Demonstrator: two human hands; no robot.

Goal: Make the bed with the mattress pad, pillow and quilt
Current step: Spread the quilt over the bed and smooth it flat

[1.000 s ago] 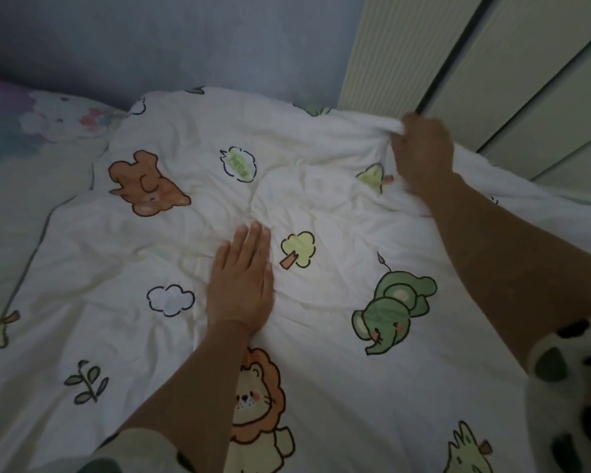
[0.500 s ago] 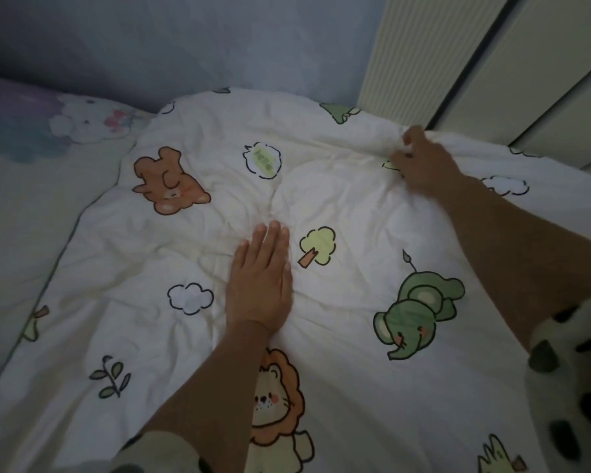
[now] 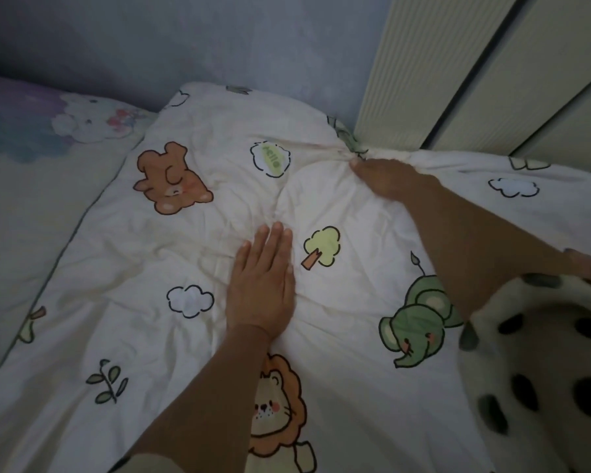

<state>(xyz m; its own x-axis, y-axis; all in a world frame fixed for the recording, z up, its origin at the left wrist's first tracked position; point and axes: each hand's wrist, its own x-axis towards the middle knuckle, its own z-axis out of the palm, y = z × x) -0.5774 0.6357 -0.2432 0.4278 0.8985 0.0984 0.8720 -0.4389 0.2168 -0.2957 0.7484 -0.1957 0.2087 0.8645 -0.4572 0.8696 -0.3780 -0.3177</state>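
A white quilt (image 3: 191, 247) printed with a bear, a lion, an elephant, clouds and trees lies spread over the bed. My left hand (image 3: 261, 288) lies flat on it near the middle, fingers straight and pressing down. Farther back, my right hand (image 3: 386, 177) grips a bunched fold of the quilt's far edge by the wardrobe. At the left, a pale mattress pad (image 3: 24, 206) with a cartoon print shows beside the quilt. No pillow is visible.
A grey-blue wall (image 3: 185, 39) runs behind the bed. A cream ribbed wardrobe (image 3: 492, 70) stands at the back right, close against the quilt's edge. My spotted sleeve (image 3: 543, 370) fills the lower right corner.
My right hand has lowered the quilt's far edge from a raised hold down toward the bed by the wardrobe. The left hand stays flat in the same spot.
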